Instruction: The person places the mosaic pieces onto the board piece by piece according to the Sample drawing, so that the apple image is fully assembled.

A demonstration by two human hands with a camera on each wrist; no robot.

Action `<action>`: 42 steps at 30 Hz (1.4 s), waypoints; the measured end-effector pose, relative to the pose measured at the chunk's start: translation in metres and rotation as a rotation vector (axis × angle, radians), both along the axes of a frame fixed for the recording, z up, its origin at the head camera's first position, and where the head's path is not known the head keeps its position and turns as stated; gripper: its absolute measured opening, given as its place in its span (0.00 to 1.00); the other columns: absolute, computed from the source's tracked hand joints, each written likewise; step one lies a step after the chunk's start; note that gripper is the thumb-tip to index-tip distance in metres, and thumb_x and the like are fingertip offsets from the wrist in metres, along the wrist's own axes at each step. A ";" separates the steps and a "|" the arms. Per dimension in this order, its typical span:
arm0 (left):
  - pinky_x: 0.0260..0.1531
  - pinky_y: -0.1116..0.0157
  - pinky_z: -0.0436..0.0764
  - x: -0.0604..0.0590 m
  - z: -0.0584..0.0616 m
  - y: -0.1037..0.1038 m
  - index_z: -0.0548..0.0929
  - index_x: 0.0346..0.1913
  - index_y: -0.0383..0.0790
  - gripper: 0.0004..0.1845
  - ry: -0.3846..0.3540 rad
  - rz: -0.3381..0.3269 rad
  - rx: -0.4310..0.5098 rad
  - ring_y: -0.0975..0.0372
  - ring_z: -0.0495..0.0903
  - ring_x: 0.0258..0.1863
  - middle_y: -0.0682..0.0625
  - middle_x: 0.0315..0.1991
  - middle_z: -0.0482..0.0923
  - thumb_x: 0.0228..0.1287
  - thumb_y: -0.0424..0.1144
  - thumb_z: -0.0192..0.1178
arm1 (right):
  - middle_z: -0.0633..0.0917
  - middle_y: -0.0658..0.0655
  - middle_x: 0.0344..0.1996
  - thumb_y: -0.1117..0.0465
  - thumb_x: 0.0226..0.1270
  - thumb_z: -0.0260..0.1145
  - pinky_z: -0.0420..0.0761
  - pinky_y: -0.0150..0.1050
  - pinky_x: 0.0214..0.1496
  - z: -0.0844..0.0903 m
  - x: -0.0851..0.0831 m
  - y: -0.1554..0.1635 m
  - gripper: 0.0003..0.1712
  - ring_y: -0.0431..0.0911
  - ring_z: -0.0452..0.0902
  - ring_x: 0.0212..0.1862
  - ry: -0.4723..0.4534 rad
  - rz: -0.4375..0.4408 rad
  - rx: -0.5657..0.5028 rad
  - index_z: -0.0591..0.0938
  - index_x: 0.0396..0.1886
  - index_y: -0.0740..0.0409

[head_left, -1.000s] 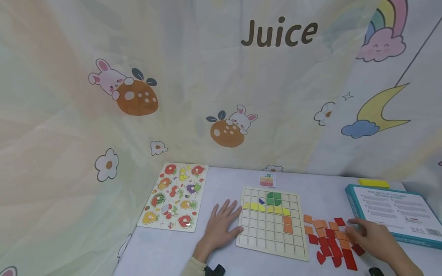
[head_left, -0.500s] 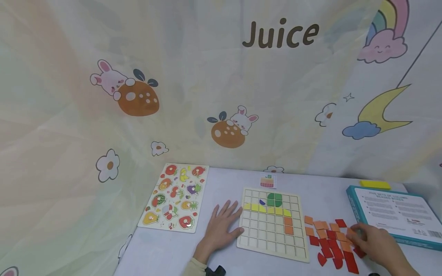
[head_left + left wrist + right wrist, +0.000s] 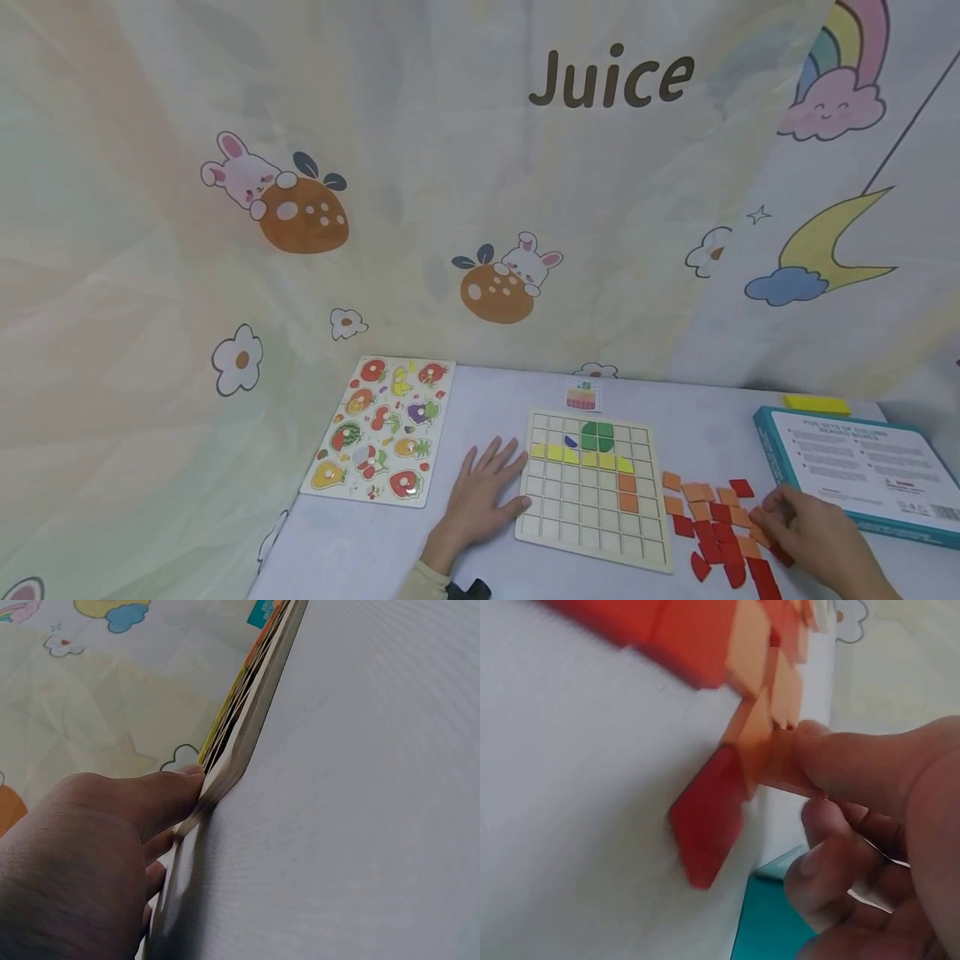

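From the head view, the left hand lies flat, fingers spread, on the surface against the board's left edge, while the right hand works the tile pile right of the board. The left wrist view shows its thumb pressing the board's edge; keeping that pressure should stop the board sliding. In the right wrist view, the right hand's fingers pinch one orange tile at the pile's rim; lifting it straight up should spare the neighbouring red tile.
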State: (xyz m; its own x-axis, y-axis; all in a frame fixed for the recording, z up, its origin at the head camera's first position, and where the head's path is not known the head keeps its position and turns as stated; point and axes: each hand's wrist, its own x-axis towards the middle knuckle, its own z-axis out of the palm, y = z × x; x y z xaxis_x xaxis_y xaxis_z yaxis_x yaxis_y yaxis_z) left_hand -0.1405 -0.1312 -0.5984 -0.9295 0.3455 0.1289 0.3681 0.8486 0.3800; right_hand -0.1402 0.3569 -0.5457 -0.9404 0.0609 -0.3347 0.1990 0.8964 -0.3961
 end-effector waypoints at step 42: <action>0.84 0.39 0.46 -0.002 -0.001 -0.002 0.67 0.81 0.58 0.37 -0.021 -0.006 0.009 0.54 0.50 0.87 0.58 0.86 0.55 0.75 0.67 0.53 | 0.84 0.49 0.37 0.51 0.56 0.85 0.70 0.31 0.27 -0.013 -0.025 -0.148 0.20 0.42 0.70 0.31 0.306 0.123 -0.377 0.93 0.49 0.46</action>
State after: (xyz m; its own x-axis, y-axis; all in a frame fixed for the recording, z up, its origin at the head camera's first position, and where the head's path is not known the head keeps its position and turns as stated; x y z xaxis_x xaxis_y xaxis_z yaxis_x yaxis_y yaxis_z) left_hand -0.1425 -0.1331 -0.5993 -0.9301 0.3497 0.1126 0.3648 0.8429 0.3955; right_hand -0.1651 0.2093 -0.5589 -0.9914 -0.1290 -0.0200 -0.0752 0.6893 -0.7206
